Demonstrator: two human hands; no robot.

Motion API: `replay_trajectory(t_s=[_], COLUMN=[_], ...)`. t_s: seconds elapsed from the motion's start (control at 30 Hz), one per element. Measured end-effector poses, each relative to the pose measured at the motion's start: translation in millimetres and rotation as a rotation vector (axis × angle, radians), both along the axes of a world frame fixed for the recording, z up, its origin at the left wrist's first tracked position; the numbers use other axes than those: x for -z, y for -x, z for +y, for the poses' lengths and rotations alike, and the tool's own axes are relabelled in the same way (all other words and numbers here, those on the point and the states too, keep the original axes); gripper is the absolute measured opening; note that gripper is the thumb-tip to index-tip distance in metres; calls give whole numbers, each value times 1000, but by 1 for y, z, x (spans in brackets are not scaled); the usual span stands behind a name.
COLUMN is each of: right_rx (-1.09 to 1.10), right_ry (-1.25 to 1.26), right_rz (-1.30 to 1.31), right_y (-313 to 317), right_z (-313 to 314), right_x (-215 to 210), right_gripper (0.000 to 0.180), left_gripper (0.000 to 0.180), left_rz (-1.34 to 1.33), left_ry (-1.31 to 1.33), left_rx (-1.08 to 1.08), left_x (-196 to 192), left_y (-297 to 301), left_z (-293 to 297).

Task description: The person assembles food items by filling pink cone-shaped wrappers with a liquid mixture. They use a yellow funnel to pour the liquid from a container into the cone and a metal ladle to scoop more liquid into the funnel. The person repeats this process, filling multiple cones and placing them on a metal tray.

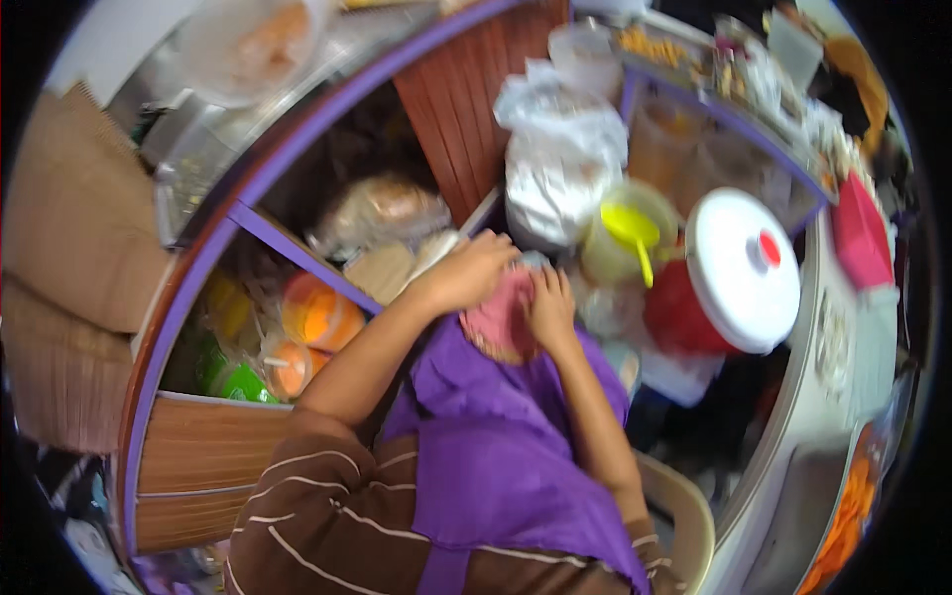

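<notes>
My left hand (pixel 470 272) and my right hand (pixel 548 307) are both closed around a pink, round, soft-looking thing (pixel 499 319) held close in front of my purple apron (pixel 496 436). The picture is blurred, so what the pink thing is cannot be told. The left hand grips its upper left side, the right hand its right side. Just beyond the hands stand a pale tub with a yellow scoop (pixel 633 233) and a crumpled white plastic bag (pixel 561 159).
A red container with a white round lid (pixel 742 270) sits to the right. To the left, a purple-framed glass case (pixel 198 268) holds orange and green packets (pixel 315 315) and wrapped food (pixel 382 210). A counter (pixel 823 397) runs along the right, and a beige chair back (pixel 684 511) is at lower right.
</notes>
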State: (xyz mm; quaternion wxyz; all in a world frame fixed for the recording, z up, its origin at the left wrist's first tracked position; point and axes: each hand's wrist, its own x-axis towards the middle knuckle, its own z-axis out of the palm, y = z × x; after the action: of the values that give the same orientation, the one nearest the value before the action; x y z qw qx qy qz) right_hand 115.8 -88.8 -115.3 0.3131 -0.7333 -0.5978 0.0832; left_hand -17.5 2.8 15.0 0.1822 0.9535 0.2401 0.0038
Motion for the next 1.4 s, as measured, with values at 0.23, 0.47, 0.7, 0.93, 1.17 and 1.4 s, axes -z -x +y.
replay_trajectory(t_s=[0.23, 0.47, 0.7, 0.93, 1.17, 1.4], right_rx=[-103, -195, -18, -55, -139, 471], right_ry=[-35, 85, 61, 390, 620, 420], right_rz=[-57, -348, 342, -96, -59, -157], right_y=[-8, -30, 16, 26, -20, -144], right_z=[20, 0, -29, -33, -27, -32], right_x=[37, 48, 10, 53, 2, 96], right_gripper=[44, 39, 17, 27, 40, 16], left_gripper=[42, 66, 32, 14, 25, 18], left_rz=[-436, 170, -279, -166, -80, -335], left_ry=[217, 115, 52, 169, 305, 231], left_rx=[-89, -236, -174, -65, -132, -253], left_x=[152, 151, 130, 161, 140, 99], left_y=[3, 30, 36, 22, 9, 1], left_z=[10, -3, -12, 1, 4, -6])
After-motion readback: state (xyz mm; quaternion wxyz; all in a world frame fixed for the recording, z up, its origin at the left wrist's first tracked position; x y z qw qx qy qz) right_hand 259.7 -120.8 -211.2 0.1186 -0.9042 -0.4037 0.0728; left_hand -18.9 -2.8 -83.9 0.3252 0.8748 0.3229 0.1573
